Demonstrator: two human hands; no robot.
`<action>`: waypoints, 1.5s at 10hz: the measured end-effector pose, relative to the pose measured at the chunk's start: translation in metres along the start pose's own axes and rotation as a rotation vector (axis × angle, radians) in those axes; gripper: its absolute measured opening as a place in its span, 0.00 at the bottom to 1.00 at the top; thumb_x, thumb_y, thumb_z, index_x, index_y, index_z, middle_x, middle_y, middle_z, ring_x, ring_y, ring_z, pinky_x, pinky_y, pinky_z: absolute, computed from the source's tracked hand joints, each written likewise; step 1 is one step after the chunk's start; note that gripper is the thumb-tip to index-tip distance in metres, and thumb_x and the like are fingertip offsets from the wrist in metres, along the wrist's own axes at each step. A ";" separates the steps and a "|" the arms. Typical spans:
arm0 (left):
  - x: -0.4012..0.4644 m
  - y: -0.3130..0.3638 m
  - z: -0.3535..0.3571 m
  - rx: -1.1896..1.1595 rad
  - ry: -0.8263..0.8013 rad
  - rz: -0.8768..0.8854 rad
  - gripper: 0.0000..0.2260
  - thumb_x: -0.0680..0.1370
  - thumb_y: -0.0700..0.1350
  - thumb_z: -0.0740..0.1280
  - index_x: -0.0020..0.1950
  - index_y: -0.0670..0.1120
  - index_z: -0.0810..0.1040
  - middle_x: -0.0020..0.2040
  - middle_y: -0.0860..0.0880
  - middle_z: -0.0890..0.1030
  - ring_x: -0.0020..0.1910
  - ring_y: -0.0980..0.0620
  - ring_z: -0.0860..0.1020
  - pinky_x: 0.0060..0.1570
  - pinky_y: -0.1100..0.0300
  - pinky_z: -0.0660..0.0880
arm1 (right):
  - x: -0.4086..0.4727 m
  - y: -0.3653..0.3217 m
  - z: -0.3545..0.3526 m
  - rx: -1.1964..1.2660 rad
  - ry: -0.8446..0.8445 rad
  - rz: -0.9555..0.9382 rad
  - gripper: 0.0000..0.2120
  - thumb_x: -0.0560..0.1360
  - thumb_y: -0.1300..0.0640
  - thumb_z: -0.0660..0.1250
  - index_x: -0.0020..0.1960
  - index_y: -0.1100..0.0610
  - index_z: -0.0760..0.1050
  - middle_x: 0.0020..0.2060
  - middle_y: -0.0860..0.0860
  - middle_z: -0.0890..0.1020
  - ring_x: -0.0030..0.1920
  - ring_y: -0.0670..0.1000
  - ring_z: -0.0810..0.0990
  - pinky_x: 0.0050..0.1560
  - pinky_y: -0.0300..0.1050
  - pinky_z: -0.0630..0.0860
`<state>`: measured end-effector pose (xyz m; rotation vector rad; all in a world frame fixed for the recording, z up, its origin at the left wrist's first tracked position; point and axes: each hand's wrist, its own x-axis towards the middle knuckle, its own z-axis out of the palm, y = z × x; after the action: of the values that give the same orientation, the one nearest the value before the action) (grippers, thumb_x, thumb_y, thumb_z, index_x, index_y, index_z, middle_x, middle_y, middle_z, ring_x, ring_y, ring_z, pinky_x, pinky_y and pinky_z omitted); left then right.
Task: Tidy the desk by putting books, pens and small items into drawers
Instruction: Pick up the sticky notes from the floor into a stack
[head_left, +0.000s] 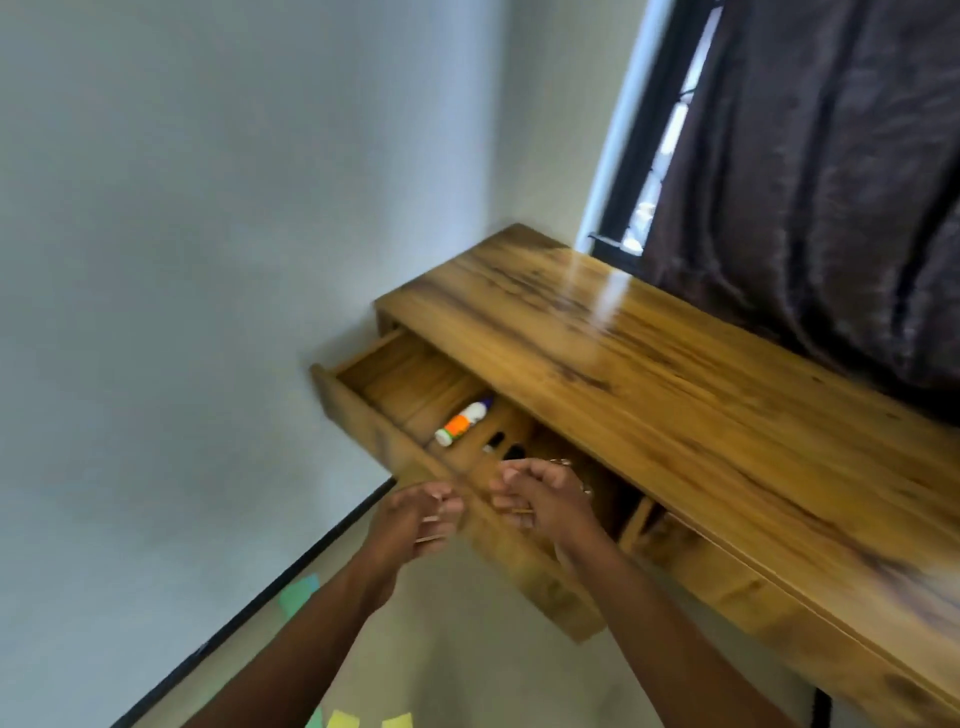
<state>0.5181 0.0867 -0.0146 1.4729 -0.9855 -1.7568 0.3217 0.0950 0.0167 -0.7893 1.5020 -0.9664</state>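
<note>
Head view, tilted, looks down close over the open drawer (415, 395) and desk (675, 395).

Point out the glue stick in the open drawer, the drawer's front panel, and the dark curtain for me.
glue stick (462, 422), head view, on its orange label band.
drawer's front panel (363, 422), head view, on the outer face left of the hands.
dark curtain (810, 182), head view, on the folded fabric above the desk.

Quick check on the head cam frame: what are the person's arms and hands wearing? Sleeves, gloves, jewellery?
Both forearms are bare as far as the frame shows: no sleeves, no gloves. The left hand shows nothing worn. The right hand has small metallic glints near the fingers, possibly a ring, but motion blur keeps that uncertain. No watch or band shows on either wrist.
</note>
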 end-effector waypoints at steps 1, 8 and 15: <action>-0.001 -0.026 -0.050 -0.079 0.154 -0.066 0.11 0.82 0.43 0.65 0.61 0.46 0.82 0.53 0.48 0.88 0.58 0.41 0.84 0.63 0.45 0.78 | 0.018 0.018 0.058 -0.124 -0.141 0.055 0.05 0.80 0.62 0.68 0.54 0.59 0.81 0.46 0.55 0.87 0.43 0.52 0.84 0.40 0.41 0.81; 0.072 -0.419 -0.128 -0.553 0.665 -0.512 0.12 0.83 0.33 0.62 0.64 0.33 0.79 0.59 0.34 0.83 0.38 0.50 0.85 0.37 0.62 0.80 | 0.189 0.456 0.186 -0.951 -0.428 0.305 0.12 0.75 0.60 0.68 0.57 0.54 0.84 0.55 0.51 0.86 0.58 0.55 0.83 0.58 0.41 0.76; 0.211 -0.747 -0.155 -0.539 0.540 -0.580 0.18 0.87 0.37 0.52 0.75 0.33 0.68 0.69 0.37 0.75 0.63 0.40 0.74 0.65 0.52 0.73 | 0.289 0.833 0.180 -1.687 -0.638 -0.319 0.30 0.72 0.51 0.77 0.70 0.55 0.69 0.61 0.57 0.76 0.57 0.58 0.78 0.50 0.51 0.80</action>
<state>0.6309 0.2730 -0.7757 1.8037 0.2064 -1.6483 0.4841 0.1782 -0.8649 -2.2569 1.3490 0.6400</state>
